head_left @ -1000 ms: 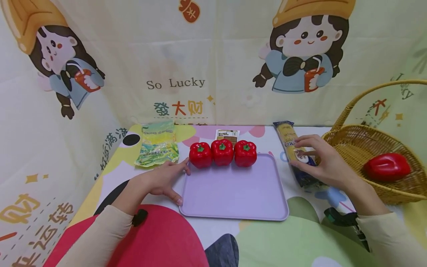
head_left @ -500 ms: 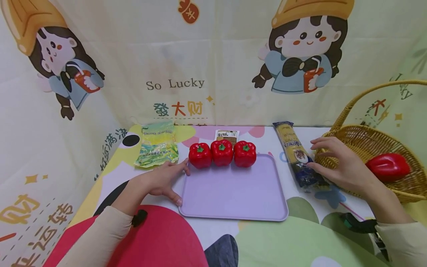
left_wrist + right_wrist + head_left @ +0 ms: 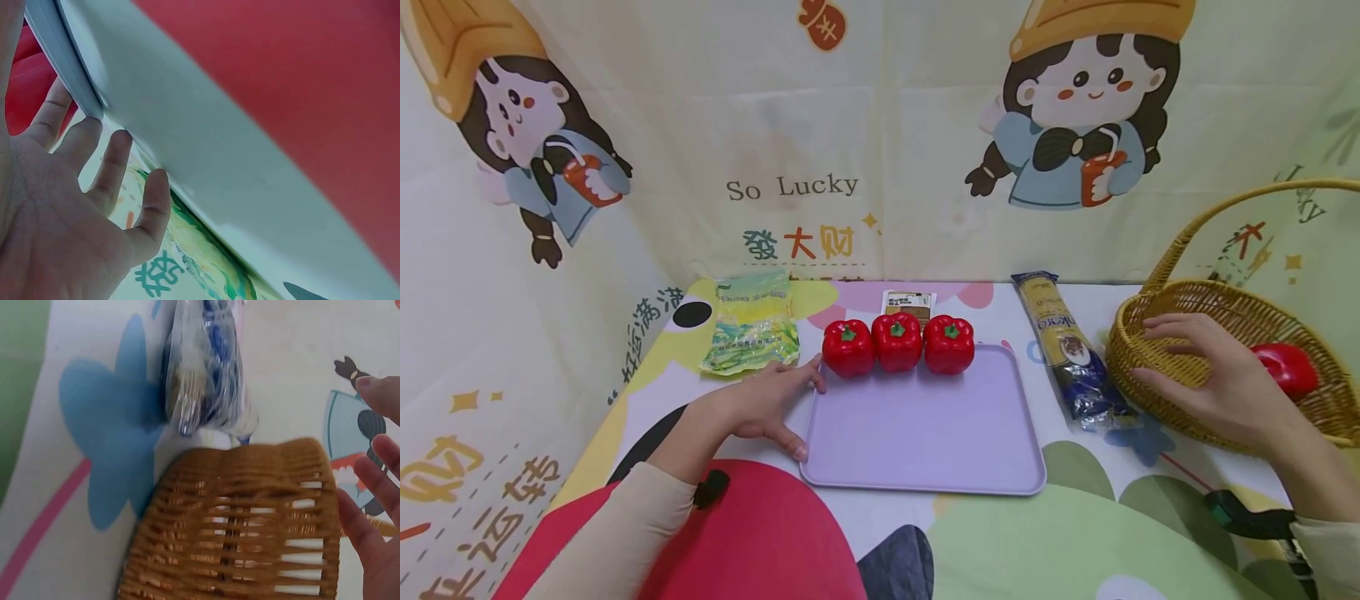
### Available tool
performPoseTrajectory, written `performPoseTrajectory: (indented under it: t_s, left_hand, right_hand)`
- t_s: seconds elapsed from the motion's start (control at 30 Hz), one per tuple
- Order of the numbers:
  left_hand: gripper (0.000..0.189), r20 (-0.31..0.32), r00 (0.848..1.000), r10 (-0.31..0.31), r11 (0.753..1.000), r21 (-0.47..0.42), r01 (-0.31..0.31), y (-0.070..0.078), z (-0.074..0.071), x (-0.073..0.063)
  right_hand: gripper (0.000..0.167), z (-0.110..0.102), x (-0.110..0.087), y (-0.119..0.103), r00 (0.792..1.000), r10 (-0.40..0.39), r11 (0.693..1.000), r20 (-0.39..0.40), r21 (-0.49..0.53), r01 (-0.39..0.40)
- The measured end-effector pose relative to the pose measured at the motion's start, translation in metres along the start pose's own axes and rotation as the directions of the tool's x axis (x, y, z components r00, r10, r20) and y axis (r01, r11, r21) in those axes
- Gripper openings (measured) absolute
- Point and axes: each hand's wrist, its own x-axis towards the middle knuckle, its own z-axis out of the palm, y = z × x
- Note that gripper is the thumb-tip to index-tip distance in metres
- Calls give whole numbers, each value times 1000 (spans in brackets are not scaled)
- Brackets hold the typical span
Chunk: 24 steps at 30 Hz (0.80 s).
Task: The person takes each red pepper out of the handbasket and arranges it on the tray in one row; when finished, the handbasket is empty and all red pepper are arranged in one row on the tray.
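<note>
My left hand (image 3: 767, 408) rests at the left edge of a lilac tray (image 3: 925, 442), thumb and fingers spread along its side. In the left wrist view the fingers (image 3: 115, 162) of that hand stand apart near the tray's edge. Three red bell peppers (image 3: 897, 342) sit in a row along the tray's far side. My right hand (image 3: 1225, 379) hovers over the near-left part of a wicker basket (image 3: 1127, 383), fingers loosely bent and holding nothing. Inside the basket lies another red bell pepper (image 3: 1288, 371), partly hidden behind this hand.
A blue and yellow packet (image 3: 1071, 350) of what looks like pasta lies between tray and basket. Behind the left hand is a green and yellow bag (image 3: 752, 325). A small brown-and-white packet (image 3: 910, 303) lies behind the peppers. The basket's tall handle (image 3: 1180, 242) arches up at the right.
My right hand has moved right, away from the pasta-like packet and over the basket. The left hand has stayed at the tray's edge, and the peppers stand where they were.
</note>
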Motion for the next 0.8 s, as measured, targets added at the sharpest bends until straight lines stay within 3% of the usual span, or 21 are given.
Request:
performPoseTrajectory:
  t_s: [0.23,0.47,0.8]
  left_hand:
    - [88,8,1000,1,1000,-17,-1,0,0,0]
    - [91,2,1000,-5,1000,-8,5,2,-3,-1]
    - [89,11,1000,-11,1000,-15,12,5,-3,-2]
  right_hand:
    - [63,-8,-8,6,998,51,998,-25,-19,-52]
    - [64,-15,-3,15,1000,5,998,-3,-58,-5]
    - [55,-24,-19,34,985,168,979,25,-119,-164]
